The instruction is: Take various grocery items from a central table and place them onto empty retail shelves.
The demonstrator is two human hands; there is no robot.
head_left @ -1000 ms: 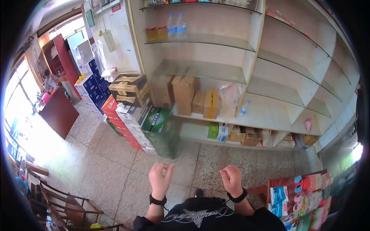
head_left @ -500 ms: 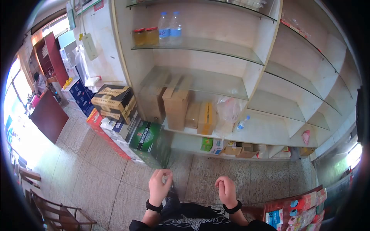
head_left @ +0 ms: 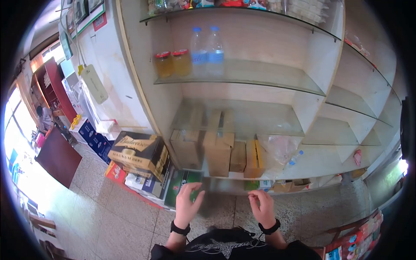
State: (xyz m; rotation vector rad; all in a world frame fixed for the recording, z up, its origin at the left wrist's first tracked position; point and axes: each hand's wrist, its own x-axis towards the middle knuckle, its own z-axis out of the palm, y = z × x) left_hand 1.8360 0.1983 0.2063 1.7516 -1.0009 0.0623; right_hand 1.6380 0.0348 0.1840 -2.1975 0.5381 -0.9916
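Both hands are held up in front of the body, wearing black wristbands. My left hand [head_left: 189,204] has thumb and fingers apart with nothing between them; it overlaps the green box [head_left: 173,187] from this view. My right hand [head_left: 261,207] has its fingers bent, thumb near the fingertips, and holds nothing visible. Beyond the hands stand tall cardboard boxes [head_left: 218,151] and a yellow-brown box [head_left: 253,162] on the lower shelf. Two water bottles [head_left: 215,52] and two red-lidded jars [head_left: 180,63] sit on the glass shelf above.
A black and gold beer carton [head_left: 138,151] is stacked at the left by the wall. A plastic bag [head_left: 279,147] and small bottle [head_left: 296,157] lie on the lower shelf. Red packaged goods [head_left: 359,236] are at lower right. A person [head_left: 44,118] is far left.
The view has shifted closer to the shelves, bringing packets on the top shelf into sight. My left hand has opened its thumb and fingers wider. Both hands sit slightly farther right in view.
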